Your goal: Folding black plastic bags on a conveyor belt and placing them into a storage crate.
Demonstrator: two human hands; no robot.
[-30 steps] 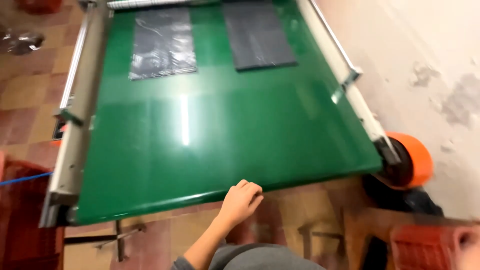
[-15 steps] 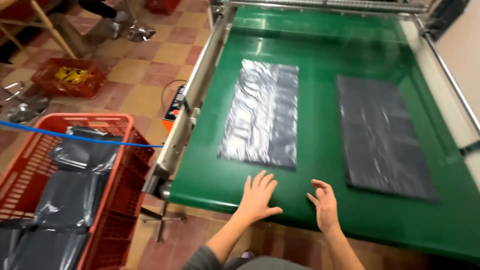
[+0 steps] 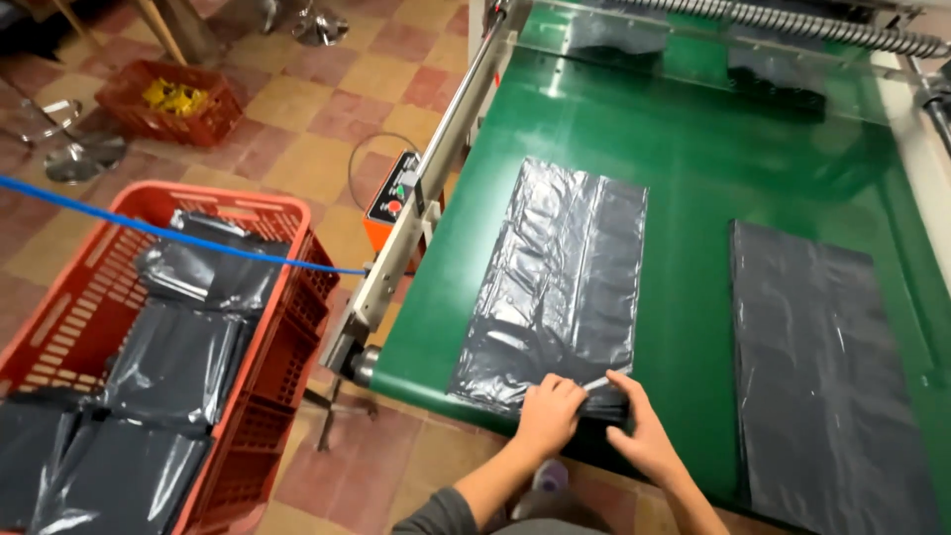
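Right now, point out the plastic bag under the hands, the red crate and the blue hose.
plastic bag point(image 3: 560, 277), head view, the middle of the flat sheet on the green belt.
red crate point(image 3: 253, 203), head view, the far rim.
blue hose point(image 3: 149, 230), head view, the stretch crossing over the crate.

Bare green belt point(image 3: 693, 198) lies open between the two dark bags point(image 3: 560, 282).

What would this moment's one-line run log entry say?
hands: left, right gripping bag stack near edge | belt: second stack | crate: folded bags
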